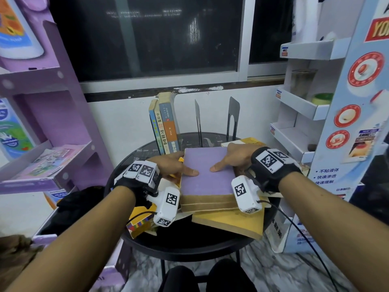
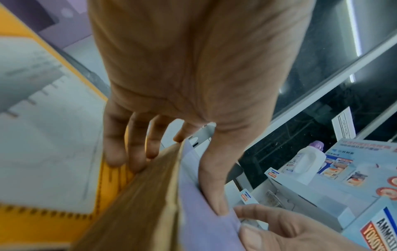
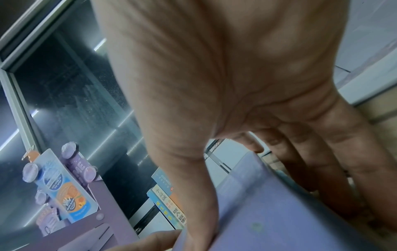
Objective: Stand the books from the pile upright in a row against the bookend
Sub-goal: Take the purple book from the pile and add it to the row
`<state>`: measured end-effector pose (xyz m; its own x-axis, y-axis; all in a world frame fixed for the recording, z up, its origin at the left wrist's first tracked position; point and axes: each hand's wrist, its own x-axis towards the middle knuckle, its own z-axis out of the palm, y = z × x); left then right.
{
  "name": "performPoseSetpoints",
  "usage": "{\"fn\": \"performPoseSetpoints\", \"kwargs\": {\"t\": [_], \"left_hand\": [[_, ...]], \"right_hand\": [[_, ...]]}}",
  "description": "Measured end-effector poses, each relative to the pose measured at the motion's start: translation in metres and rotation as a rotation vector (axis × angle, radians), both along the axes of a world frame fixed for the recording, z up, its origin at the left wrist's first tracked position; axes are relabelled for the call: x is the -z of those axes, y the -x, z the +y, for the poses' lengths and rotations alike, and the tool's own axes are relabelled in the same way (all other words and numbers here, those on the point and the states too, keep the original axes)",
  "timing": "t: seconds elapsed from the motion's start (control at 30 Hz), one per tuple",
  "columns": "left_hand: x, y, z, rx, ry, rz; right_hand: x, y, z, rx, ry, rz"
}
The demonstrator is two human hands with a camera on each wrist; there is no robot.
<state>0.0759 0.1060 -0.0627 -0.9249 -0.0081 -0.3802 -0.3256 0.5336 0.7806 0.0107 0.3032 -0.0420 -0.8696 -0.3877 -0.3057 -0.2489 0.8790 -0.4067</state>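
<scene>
A purple-covered book (image 1: 207,175) lies on top of the pile on the round black table (image 1: 189,239). My left hand (image 1: 176,165) grips its left edge: the thumb lies on the cover (image 2: 206,212) and the fingers (image 2: 133,152) curl down the page side. My right hand (image 1: 233,157) grips the right edge the same way, thumb on the purple book (image 3: 268,212). Three books (image 1: 165,127) stand upright at the back left. Two black metal bookends (image 1: 197,116) (image 1: 232,116) stand apart to their right. Under the purple book lie brown-edged books and a yellow one (image 1: 229,224).
A colourful book (image 1: 140,225) sticks out at the pile's left. A purple display shelf (image 1: 42,123) stands close on the left and a white and blue one (image 1: 305,114) on the right. A dark window is behind. A black bundle (image 1: 80,205) lies left of the table.
</scene>
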Motion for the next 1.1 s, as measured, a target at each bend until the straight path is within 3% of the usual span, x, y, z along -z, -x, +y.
{"fn": "performPoseSetpoints", "kwargs": {"t": [0.37,0.7,0.87,1.1], "left_hand": [[0.002,-0.014,0.003,-0.050,-0.227,0.201],[-0.030,-0.009,-0.007,-0.137,-0.347,0.393],[-0.051,-0.004,-0.015,-0.214,-0.342,0.568],[-0.050,-0.004,-0.024,-0.254,-0.318,0.787]], "right_hand": [[-0.005,0.002,0.005,0.068,0.114,-0.004],[-0.040,0.002,-0.005,0.063,0.472,0.029],[-0.054,0.001,-0.019,0.054,0.573,0.235],[-0.050,0.006,-0.038,0.045,0.635,0.470]]}}
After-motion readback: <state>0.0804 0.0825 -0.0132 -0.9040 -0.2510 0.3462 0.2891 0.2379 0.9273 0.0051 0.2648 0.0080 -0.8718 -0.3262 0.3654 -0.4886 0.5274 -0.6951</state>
